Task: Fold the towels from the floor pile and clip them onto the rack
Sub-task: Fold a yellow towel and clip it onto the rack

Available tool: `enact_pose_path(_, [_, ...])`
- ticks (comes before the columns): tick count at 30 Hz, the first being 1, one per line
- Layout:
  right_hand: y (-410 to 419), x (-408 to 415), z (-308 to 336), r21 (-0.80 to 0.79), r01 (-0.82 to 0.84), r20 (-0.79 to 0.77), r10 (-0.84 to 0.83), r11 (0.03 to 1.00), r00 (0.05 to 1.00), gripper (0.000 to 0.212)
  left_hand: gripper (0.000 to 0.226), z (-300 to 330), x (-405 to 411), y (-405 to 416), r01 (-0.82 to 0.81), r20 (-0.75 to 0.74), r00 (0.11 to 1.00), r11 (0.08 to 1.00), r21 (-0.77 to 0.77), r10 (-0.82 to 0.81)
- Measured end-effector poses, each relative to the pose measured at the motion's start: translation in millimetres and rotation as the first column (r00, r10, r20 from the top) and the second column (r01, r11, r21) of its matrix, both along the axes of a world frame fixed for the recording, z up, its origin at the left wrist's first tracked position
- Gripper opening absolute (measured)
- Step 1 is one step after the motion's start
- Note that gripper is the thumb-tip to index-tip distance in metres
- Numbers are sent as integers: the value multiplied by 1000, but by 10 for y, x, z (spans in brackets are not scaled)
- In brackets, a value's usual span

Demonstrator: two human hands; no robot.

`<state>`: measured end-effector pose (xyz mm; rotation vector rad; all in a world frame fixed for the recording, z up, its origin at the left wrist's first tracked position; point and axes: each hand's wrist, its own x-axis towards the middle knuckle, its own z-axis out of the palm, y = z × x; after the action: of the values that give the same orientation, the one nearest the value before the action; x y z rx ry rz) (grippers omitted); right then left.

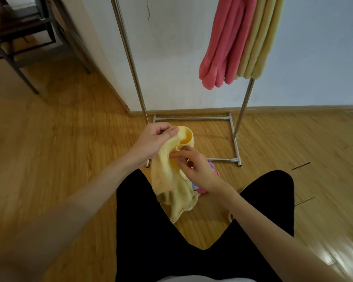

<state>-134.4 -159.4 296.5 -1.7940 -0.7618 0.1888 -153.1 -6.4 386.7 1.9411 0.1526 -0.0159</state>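
A pale yellow towel (174, 186) hangs crumpled in front of my legs. My left hand (154, 139) pinches its top edge between thumb and fingers. My right hand (194, 165), just below and to the right, has its fingers curled on a fold of the same towel. Behind my right wrist, bits of purple and pink cloth from the floor pile (212, 169) show; most of the pile is hidden. The metal rack (138, 78) stands against the wall, with a pink towel (224, 43) and a cream-yellow towel (259, 37) hanging from its upper right.
The rack's base frame (234, 139) lies on the wooden floor just beyond my hands. A dark metal chair (22, 43) stands at the far left past a wall corner. My black-trousered legs (192, 231) fill the lower middle.
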Motion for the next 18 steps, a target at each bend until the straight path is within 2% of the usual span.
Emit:
enact_pose_path(3, [-14,19,84,58,-13,-145,21,998,989,15,26,41,59,-36,-2,2,1000,1000,-12,2])
enact_pose_path(5, [-46,30,122,93,-11,-186,28,996,982,15,25,59,101,-61,-16,14,1000,1000,-21,16])
enact_pose_path(9, [-64,63,155,73,24,-169,-12,997,986,25,25,78,168,-131,-4,41,999,999,-38,6])
enact_pose_path(12, [-28,90,138,40,83,-101,-78,996,992,34,24,99,205,-203,-8,43,999,999,-33,9])
enact_pose_path(18, [-37,122,82,8,123,-45,-123,992,991,21,25,95,257,-259,-34,43,998,997,-73,37])
